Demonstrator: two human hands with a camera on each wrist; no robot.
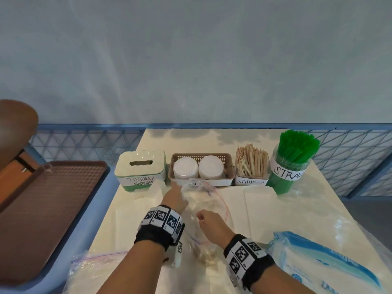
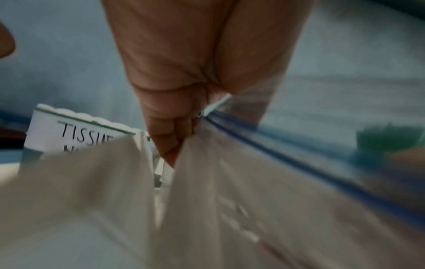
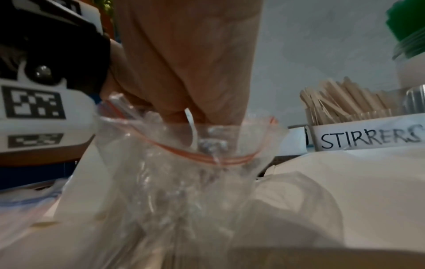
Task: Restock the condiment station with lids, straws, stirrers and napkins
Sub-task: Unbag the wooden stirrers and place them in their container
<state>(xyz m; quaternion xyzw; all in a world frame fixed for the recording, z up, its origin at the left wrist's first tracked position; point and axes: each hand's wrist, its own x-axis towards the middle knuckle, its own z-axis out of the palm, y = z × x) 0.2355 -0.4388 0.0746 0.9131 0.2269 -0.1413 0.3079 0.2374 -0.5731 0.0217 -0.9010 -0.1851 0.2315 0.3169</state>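
Note:
A clear zip bag (image 1: pixel 204 201) with a red seal stands crumpled at the table's middle, and both hands hold its mouth. My left hand (image 1: pixel 172 197) pinches the far left edge of the bag (image 2: pixel 230 182) with curled fingers (image 2: pixel 174 131). My right hand (image 1: pixel 206 219) pinches the near rim of the bag (image 3: pixel 184 182) between thumb and fingers (image 3: pixel 207 102). Behind stand the tissue box (image 1: pixel 140 169), a basket of white lids (image 1: pixel 199 168), the stirrers box (image 1: pixel 251 166) and the green straws jar (image 1: pixel 290 162). Some tan pieces lie low in the bag.
A blue napkin pack (image 1: pixel 318 262) lies at the near right, and another zip bag (image 1: pixel 95 266) at the near left. White paper sheets (image 1: pixel 254 204) cover the table. A brown tray (image 1: pixel 42 198) sits on a cart to the left. A blue mesh rail (image 1: pixel 350 155) runs behind.

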